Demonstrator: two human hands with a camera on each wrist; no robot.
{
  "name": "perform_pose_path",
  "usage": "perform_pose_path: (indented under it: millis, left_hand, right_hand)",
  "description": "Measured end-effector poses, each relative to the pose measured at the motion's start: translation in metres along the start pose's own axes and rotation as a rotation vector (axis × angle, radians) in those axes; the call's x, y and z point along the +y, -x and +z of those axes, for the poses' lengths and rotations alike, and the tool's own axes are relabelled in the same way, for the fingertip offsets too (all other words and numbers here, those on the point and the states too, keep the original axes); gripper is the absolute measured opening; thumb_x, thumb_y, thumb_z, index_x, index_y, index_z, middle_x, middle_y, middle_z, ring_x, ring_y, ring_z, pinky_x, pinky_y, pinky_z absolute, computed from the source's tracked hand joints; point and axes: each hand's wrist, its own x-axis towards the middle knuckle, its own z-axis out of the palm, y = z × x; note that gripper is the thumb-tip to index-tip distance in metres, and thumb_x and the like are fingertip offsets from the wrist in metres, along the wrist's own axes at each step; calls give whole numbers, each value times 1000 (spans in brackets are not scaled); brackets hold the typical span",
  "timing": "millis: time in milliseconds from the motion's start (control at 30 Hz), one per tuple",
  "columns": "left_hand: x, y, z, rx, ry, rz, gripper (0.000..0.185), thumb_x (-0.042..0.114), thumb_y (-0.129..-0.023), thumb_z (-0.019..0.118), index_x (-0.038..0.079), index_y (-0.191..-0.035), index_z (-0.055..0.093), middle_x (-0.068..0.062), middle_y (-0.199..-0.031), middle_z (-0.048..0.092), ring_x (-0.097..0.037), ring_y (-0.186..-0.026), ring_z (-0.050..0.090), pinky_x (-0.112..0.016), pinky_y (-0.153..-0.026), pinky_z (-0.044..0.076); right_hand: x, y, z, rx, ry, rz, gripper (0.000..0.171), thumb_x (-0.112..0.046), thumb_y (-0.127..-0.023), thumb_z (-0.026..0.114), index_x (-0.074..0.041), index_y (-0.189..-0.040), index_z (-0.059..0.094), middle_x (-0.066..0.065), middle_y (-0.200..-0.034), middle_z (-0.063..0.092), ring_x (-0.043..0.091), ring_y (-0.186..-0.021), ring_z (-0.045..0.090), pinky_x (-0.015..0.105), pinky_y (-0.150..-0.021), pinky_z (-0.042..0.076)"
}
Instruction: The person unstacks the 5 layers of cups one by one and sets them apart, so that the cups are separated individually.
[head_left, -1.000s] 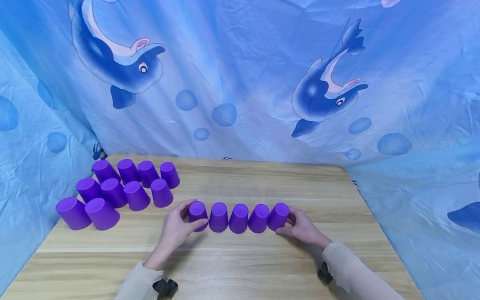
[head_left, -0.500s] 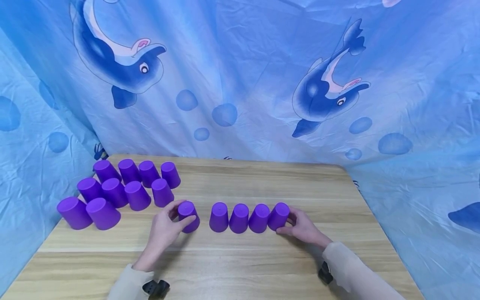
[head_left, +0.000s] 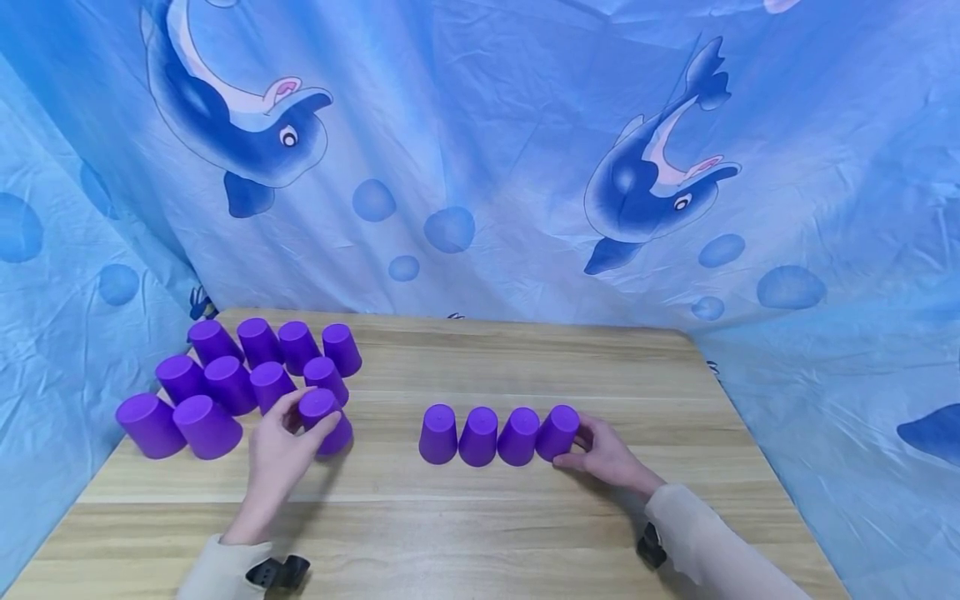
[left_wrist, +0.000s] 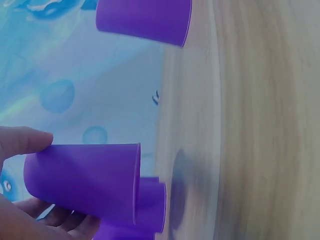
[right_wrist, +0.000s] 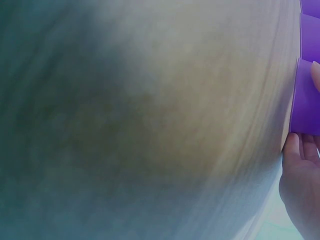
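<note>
My left hand [head_left: 276,450] holds an upside-down purple cup [head_left: 337,433] between thumb and fingers, in front of the cups on the left. In the left wrist view this held cup [left_wrist: 85,180] hangs a little above the table, its shadow on the wood. Farther right, three upside-down purple cups [head_left: 477,437] stand in a row. At that row's right end is one more purple cup [head_left: 557,432], gripped low by my right hand [head_left: 606,458] with the thumb in front. The right wrist view catches only part of this cup [right_wrist: 306,102], at its right edge.
Several upside-down purple cups [head_left: 228,385] stand in staggered rows at the table's left. The wooden table [head_left: 480,533] ends at a blue dolphin-print cloth [head_left: 510,150] behind, with more cloth at both sides.
My left hand has taken the leftmost cup from the row and moved it left, toward the cups at the left. My right hand stays where it was on its cup.
</note>
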Motion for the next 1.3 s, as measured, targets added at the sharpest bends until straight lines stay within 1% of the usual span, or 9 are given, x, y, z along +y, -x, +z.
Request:
perform_pose_path:
  millis: [67, 233, 400, 533, 767, 933, 1000, 1067, 1300]
  left_hand:
    - [-1, -1, -6, 45, -29, -20, 54, 20, -80, 79, 4, -126, 58, -16, -119, 61, -28, -110, 57, -20, -90, 46]
    - [-3, -6, -20, 153, -100, -63, 53, 24, -78, 80, 6, -124, 61, -18, -113, 64, -25, -100, 60, -14, -76, 44]
    - [-8, -10, -31, 190, -119, -122, 56, 27, -78, 79, 6, -126, 60, -18, -112, 65, -16, -93, 59, -12, -72, 41]
    - [-13, -12, -36, 195, -146, -150, 57, 27, -79, 78, 6, -128, 58, -17, -115, 64, -17, -93, 58, -14, -73, 41]
    - [-19, -13, -41, 185, -152, -167, 57, 21, -83, 74, 2, -132, 54, -21, -117, 62, -28, -100, 57, -17, -74, 40]
    - [-21, -13, -43, 169, -165, -190, 59, 18, -84, 71, -1, -136, 49, -25, -121, 59, -34, -107, 56, -35, -86, 44]
    - [-22, -13, -44, 165, -165, -194, 60, 17, -85, 70, -2, -137, 47, -27, -123, 57, -37, -109, 54, -44, -92, 43]
    - [-23, -13, -44, 164, -158, -196, 61, 16, -85, 70, -2, -138, 46, -28, -125, 55, -39, -111, 53, -50, -94, 41]
    - [-24, -11, -47, 173, -164, -207, 63, 15, -84, 69, -2, -140, 44, -28, -128, 53, -40, -113, 51, -51, -95, 40]
  right_hand:
    - [0, 0, 0, 6, 14, -12, 55, 7, -72, 79, 3, -122, 56, 12, -116, 62, 33, -112, 57, 46, -100, 41]
    - [1, 0, 0, 11, 31, -24, 55, 6, -72, 79, 3, -121, 56, 12, -115, 63, 32, -112, 57, 45, -99, 42]
    - [-1, 0, 0, 7, 13, 5, 55, 6, -72, 79, 3, -122, 56, 13, -117, 62, 34, -114, 55, 46, -101, 40]
    - [-2, 0, 0, 5, 6, 23, 56, 6, -72, 79, 3, -123, 55, 14, -118, 61, 35, -115, 54, 47, -102, 39]
    - [-2, 0, 0, 6, 18, 25, 55, 7, -72, 79, 3, -122, 56, 12, -117, 62, 33, -115, 55, 46, -101, 39]
    - [11, -3, 0, 7, 12, 20, 57, 6, -72, 79, 2, -124, 55, 13, -118, 61, 34, -115, 54, 46, -101, 39]
    - [20, -4, -1, 8, 12, 19, 58, 5, -72, 79, 2, -125, 54, 13, -119, 61, 33, -115, 54, 45, -101, 39]
    - [28, -5, -2, 9, 14, 23, 60, 3, -72, 80, 0, -126, 54, 12, -120, 61, 31, -116, 54, 43, -102, 40]
    - [32, -5, -3, 7, 19, 6, 60, -5, -71, 83, -3, -125, 56, 9, -119, 62, 27, -114, 56, 36, -100, 42]
